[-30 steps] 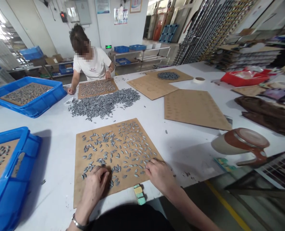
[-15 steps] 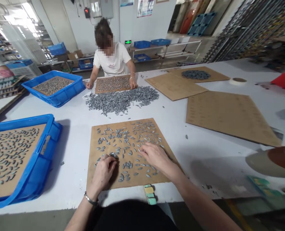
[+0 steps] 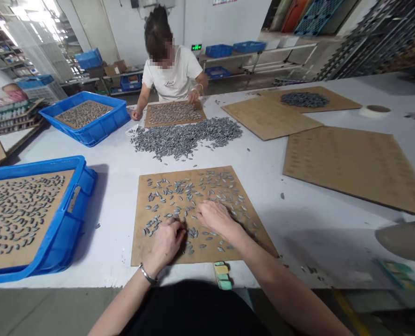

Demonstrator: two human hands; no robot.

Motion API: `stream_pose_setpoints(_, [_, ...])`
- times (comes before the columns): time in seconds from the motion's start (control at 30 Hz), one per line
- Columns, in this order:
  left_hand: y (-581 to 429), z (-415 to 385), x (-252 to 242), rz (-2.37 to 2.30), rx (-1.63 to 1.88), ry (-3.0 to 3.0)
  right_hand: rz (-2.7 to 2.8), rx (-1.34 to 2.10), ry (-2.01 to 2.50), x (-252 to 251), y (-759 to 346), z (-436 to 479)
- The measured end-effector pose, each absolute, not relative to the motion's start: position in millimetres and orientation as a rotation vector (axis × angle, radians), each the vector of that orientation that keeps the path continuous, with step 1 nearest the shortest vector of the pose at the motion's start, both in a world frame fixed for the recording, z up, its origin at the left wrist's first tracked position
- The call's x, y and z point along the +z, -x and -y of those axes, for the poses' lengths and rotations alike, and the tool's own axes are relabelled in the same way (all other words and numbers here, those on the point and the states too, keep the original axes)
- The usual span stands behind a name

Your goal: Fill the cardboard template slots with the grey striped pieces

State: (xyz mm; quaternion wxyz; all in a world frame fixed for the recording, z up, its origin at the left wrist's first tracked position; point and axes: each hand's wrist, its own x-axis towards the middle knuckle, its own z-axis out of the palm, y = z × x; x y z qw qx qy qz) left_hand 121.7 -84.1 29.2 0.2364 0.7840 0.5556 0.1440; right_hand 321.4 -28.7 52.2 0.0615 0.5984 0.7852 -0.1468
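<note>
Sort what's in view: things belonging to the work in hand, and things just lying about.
Seemingly in use:
Brown board beneath the left hand and right hand
Grey pieces on it
Grey heap beyond it
Nearer blue tray, holding more such pieces

Seemingly just lying about:
Pale ring-shaped roll
Green-and-yellow block
Beige-and-brown object, cut off at right

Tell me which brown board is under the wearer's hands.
The front-centre board, scattered with grey pieces. The wearer's left hand and right hand are both over it, and over no other.
</note>
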Motion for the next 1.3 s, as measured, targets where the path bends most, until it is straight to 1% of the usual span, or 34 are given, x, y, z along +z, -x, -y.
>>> stream_pose_setpoints(0.1, [-131.0,83.1,32.2,-1.571,0.241,-2.221,-2.414,-0.451,-1.795,57.6,-326.5,34.4])
stream_pose_setpoints(0.23, [-132.5,82.2,39.0,-1.647,0.063,-2.278,-2.529,-0.544,-1.678,63.1,-324.6,51.4])
stream_pose_setpoints(0.4, [-122.5,88.8,37.3,-1.730,0.023,-2.331,-2.453,-0.590,-1.685,57.1,-313.0,65.0])
stream_pose_setpoints(0.57, [-116.8,97.3,28.4,-1.715,0.064,-2.389,-2.409,-0.646,-1.762,49.1,-307.8,58.2])
stream_pose_setpoints(0.73, [-115.0,101.5,18.6,-1.697,0.177,-2.428,-2.427,-0.577,-1.852,51.0,-312.4,54.7])
stream_pose_setpoints(0.87, [-112.7,104.9,6.9,-1.656,0.333,-2.502,-2.506,-0.560,-1.751,56.5,-308.5,65.2])
stream_pose_setpoints(1.03, [-113.3,108.6,-2.8,-1.507,0.451,-2.626,-2.444,-0.558,-1.656,54.9,-298.6,69.5])
stream_pose_setpoints(1.2, [-101.4,112.0,2.6,-1.393,0.521,-2.480,-2.476,-0.564,-1.658,49.9,-303.8,61.4])
stream_pose_setpoints(1.3, [-84.1,114.2,8.8,-1.395,0.638,-2.356,-2.507,-0.584,-1.628,47.3,-309.0,60.2])
